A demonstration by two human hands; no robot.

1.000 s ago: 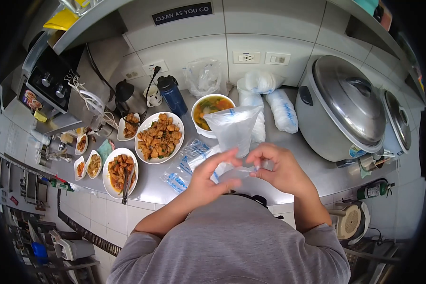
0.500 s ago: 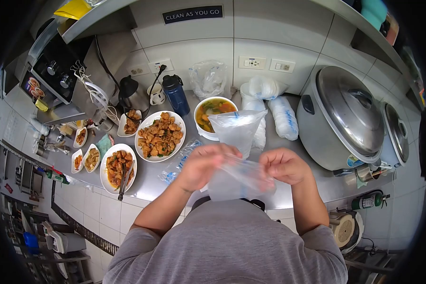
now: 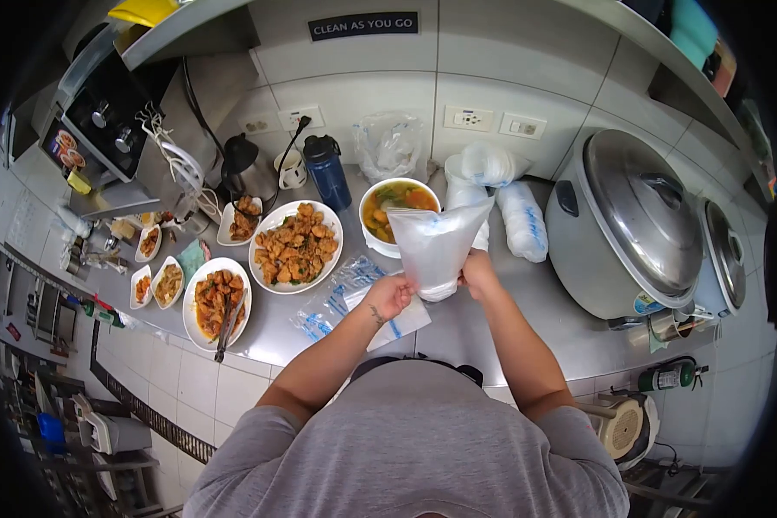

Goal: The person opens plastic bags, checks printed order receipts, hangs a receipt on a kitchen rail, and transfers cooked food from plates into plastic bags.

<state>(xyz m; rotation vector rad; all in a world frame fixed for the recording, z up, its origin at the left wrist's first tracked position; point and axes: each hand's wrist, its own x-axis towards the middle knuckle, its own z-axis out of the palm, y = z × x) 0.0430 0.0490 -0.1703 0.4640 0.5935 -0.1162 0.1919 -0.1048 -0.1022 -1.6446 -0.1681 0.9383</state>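
A translucent white plastic bag (image 3: 440, 246) stands upright on the steel counter, its flared top overlapping the front of a white soup bowl (image 3: 367, 240). My left hand (image 3: 390, 296) is at the bag's lower left side, with its fingers closed on the plastic. On the opposite side, my right hand (image 3: 478, 271) pinches the bag's lower right edge, its fingertips partly hidden behind it. What the bag contains, if anything, does not show clearly. Flat plastic bags with blue print (image 3: 341, 298) lie beneath and left of my left hand.
Plates of fried pieces (image 3: 295, 248) and saucy meat with tongs (image 3: 219, 304) sit on the left. A blue bottle (image 3: 326, 177) stands behind them. Wrapped plastic rolls (image 3: 522, 226) and a large lidded rice cooker (image 3: 643, 216) occupy the right.
Both hands have moved forward from near my body to the sides of the standing bag. The loose clear bag they held in front of me is no longer seen there.
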